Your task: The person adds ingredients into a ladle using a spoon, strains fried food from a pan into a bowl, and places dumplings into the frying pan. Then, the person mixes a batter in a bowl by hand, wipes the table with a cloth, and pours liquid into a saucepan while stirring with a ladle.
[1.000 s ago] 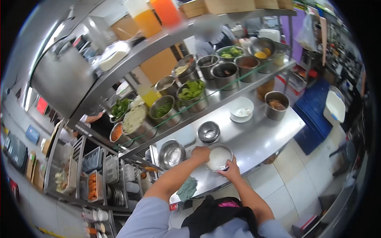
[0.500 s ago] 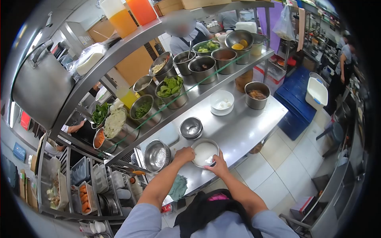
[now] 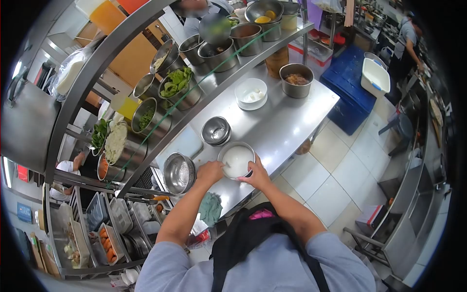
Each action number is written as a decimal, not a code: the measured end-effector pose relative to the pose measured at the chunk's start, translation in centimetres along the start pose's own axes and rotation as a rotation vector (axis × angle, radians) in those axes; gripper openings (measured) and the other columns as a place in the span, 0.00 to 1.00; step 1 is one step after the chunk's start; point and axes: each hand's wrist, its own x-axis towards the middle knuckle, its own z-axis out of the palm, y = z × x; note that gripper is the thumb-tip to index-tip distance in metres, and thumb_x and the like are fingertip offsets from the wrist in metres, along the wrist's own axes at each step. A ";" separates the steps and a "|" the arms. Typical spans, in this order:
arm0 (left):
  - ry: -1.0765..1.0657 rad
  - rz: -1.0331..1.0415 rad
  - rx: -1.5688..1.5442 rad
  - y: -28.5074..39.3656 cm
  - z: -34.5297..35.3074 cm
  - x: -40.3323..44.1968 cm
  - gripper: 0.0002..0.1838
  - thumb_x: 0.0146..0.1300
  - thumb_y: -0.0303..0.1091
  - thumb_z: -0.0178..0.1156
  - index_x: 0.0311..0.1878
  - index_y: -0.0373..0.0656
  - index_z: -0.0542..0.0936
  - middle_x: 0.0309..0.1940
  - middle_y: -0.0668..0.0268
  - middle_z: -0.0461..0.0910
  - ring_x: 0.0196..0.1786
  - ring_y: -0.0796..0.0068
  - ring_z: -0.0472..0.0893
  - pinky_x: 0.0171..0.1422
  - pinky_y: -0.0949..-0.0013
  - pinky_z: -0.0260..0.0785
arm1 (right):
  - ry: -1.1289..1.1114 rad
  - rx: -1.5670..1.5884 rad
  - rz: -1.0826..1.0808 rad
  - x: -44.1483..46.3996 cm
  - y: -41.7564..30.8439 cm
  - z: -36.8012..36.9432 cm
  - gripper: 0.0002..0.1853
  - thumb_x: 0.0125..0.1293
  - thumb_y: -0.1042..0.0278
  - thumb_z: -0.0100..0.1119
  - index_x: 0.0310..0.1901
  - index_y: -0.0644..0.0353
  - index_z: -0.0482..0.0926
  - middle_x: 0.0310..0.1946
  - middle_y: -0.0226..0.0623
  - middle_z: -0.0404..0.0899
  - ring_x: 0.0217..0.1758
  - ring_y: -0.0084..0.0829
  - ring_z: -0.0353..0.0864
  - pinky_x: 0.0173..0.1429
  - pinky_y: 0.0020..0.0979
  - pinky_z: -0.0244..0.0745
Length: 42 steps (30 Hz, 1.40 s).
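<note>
A round bowl of milky white liquid (image 3: 238, 160) is near the front edge of the steel table (image 3: 272, 129). My right hand (image 3: 255, 174) grips its right rim, thumb near the front. At the left rim, my left hand (image 3: 211, 172) is closed on a thin utensil whose tip seems to dip into the liquid; most of it is hidden. Stacked small metal bowls (image 3: 216, 130) stand just behind. An empty metal bowl (image 3: 179, 173) lies to the left, and a green cloth (image 3: 210, 208) is below my left forearm.
Above the table, a shelf (image 3: 194, 109) carries metal pots of greens and sauces. A white bowl (image 3: 251, 91) and a metal pot of food (image 3: 296, 80) stand at the back. A blue bin (image 3: 349, 90) is at the right. Co-workers (image 3: 406, 44) are beyond.
The view has swung, so the table and bowls sit further left and higher. Both hands stay at the bowl of white liquid; the left has shifted slightly at the rim.
</note>
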 end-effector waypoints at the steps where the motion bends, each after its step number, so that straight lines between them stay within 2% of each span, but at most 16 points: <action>1: -0.004 0.001 -0.001 0.2 -0.7 -0.2 0.15 0.61 0.39 0.56 0.48 0.56 0.87 0.44 0.55 0.86 0.48 0.52 0.85 0.56 0.50 0.76 | 0.005 0.002 -0.001 0.0 0.0 0.0 0.32 0.39 0.48 0.84 0.30 0.61 0.70 0.74 0.60 0.53 0.63 0.60 0.72 0.61 0.45 0.74; 4: -0.006 0.108 0.094 0.7 -3.2 -1.0 0.16 0.65 0.40 0.54 0.50 0.55 0.87 0.38 0.53 0.86 0.42 0.49 0.86 0.50 0.49 0.77 | 0.014 -0.001 -0.005 0.0 0.2 0.1 0.32 0.38 0.48 0.84 0.30 0.61 0.70 0.74 0.59 0.54 0.64 0.60 0.71 0.61 0.45 0.74; 7: 0.062 0.191 0.145 1.1 -4.7 -0.8 0.14 0.62 0.37 0.55 0.45 0.48 0.87 0.35 0.51 0.86 0.39 0.48 0.86 0.46 0.49 0.77 | 0.037 -0.034 -0.042 0.0 0.3 0.3 0.33 0.39 0.49 0.84 0.31 0.60 0.69 0.74 0.58 0.53 0.64 0.61 0.72 0.59 0.46 0.76; 9: 0.125 0.305 0.321 0.8 -4.6 0.3 0.11 0.59 0.34 0.57 0.38 0.42 0.86 0.32 0.50 0.85 0.37 0.50 0.86 0.40 0.52 0.78 | 0.057 -0.062 -0.074 0.0 0.3 0.4 0.33 0.39 0.50 0.85 0.31 0.59 0.68 0.74 0.57 0.53 0.62 0.61 0.74 0.57 0.47 0.77; 12: 0.259 0.349 0.362 0.7 -2.1 2.8 0.09 0.57 0.32 0.57 0.31 0.42 0.87 0.30 0.56 0.86 0.35 0.56 0.87 0.38 0.56 0.79 | 0.057 -0.049 -0.065 0.1 0.5 0.6 0.33 0.39 0.49 0.85 0.32 0.59 0.68 0.74 0.57 0.53 0.62 0.62 0.74 0.57 0.47 0.78; 15: 0.260 0.404 0.382 1.5 0.7 4.9 0.09 0.56 0.28 0.56 0.31 0.41 0.86 0.30 0.53 0.85 0.34 0.57 0.87 0.37 0.57 0.79 | 0.072 -0.080 -0.080 0.3 0.6 0.7 0.33 0.39 0.49 0.85 0.32 0.59 0.68 0.74 0.58 0.53 0.62 0.62 0.74 0.58 0.47 0.78; 16: 0.262 0.408 0.380 1.7 0.9 5.4 0.09 0.56 0.28 0.56 0.31 0.41 0.86 0.30 0.53 0.85 0.34 0.57 0.87 0.37 0.57 0.79 | 0.042 -0.027 -0.031 0.3 0.4 0.7 0.33 0.38 0.48 0.85 0.31 0.60 0.69 0.74 0.59 0.52 0.65 0.62 0.70 0.62 0.47 0.74; 17: 0.231 0.435 0.389 1.9 1.0 5.9 0.09 0.55 0.28 0.57 0.32 0.41 0.86 0.31 0.54 0.86 0.34 0.56 0.87 0.38 0.56 0.80 | 0.011 0.029 0.018 0.4 0.4 0.6 0.33 0.38 0.47 0.85 0.30 0.61 0.71 0.75 0.61 0.52 0.69 0.62 0.66 0.66 0.47 0.71; 23: 0.011 0.442 0.411 0.0 -1.8 8.2 0.11 0.51 0.29 0.60 0.38 0.48 0.87 0.34 0.56 0.86 0.39 0.53 0.87 0.43 0.54 0.81 | 0.006 0.061 0.020 0.3 0.0 0.3 0.32 0.39 0.49 0.85 0.30 0.61 0.71 0.74 0.62 0.52 0.70 0.63 0.65 0.67 0.46 0.70; 27: -0.075 0.372 0.335 -0.8 -0.8 10.0 0.15 0.52 0.29 0.59 0.41 0.54 0.88 0.37 0.54 0.86 0.42 0.51 0.86 0.47 0.52 0.80 | 0.052 -0.057 -0.071 0.2 0.3 0.6 0.33 0.41 0.49 0.84 0.32 0.60 0.68 0.75 0.60 0.50 0.66 0.64 0.69 0.63 0.47 0.75; 28: -0.069 0.372 0.335 -0.6 -1.2 9.5 0.15 0.52 0.29 0.59 0.41 0.54 0.88 0.37 0.54 0.86 0.42 0.51 0.86 0.47 0.52 0.80 | 0.043 -0.014 -0.059 0.2 0.2 0.5 0.32 0.41 0.49 0.84 0.31 0.60 0.69 0.74 0.62 0.51 0.69 0.63 0.66 0.66 0.47 0.71; 30: -0.110 0.306 0.222 0.5 -2.6 8.3 0.13 0.51 0.31 0.61 0.40 0.45 0.87 0.40 0.53 0.86 0.45 0.49 0.86 0.50 0.52 0.80 | 0.048 0.023 -0.054 0.4 0.0 0.4 0.31 0.40 0.50 0.84 0.29 0.61 0.71 0.74 0.63 0.51 0.72 0.63 0.62 0.70 0.46 0.67; 35: -0.202 0.375 0.112 -0.6 -0.6 9.6 0.14 0.51 0.32 0.57 0.40 0.40 0.85 0.39 0.45 0.84 0.47 0.46 0.84 0.54 0.49 0.77 | 0.076 -0.024 -0.119 0.2 1.0 0.7 0.33 0.41 0.43 0.82 0.30 0.61 0.71 0.72 0.68 0.54 0.70 0.66 0.63 0.70 0.48 0.67; 37: -0.144 0.420 -0.002 -2.8 3.0 11.6 0.14 0.52 0.33 0.57 0.38 0.39 0.86 0.38 0.45 0.84 0.46 0.44 0.84 0.55 0.48 0.76 | 0.123 -0.066 -0.170 0.2 1.0 0.6 0.33 0.41 0.42 0.82 0.30 0.61 0.72 0.72 0.68 0.54 0.69 0.66 0.64 0.69 0.49 0.67; 39: -0.215 0.350 -0.065 -3.8 5.4 12.3 0.14 0.52 0.33 0.56 0.39 0.39 0.86 0.40 0.44 0.84 0.47 0.43 0.83 0.57 0.48 0.75 | 0.085 -0.057 -0.125 -0.2 0.6 0.4 0.34 0.42 0.39 0.80 0.31 0.61 0.73 0.72 0.69 0.53 0.67 0.66 0.66 0.67 0.48 0.69; 42: -0.141 0.300 -0.066 -2.6 5.0 9.3 0.15 0.52 0.33 0.57 0.41 0.40 0.86 0.41 0.45 0.84 0.48 0.43 0.83 0.58 0.49 0.75 | 0.085 -0.059 -0.116 -0.3 0.8 0.5 0.33 0.42 0.41 0.81 0.33 0.61 0.72 0.72 0.70 0.53 0.65 0.67 0.69 0.67 0.47 0.70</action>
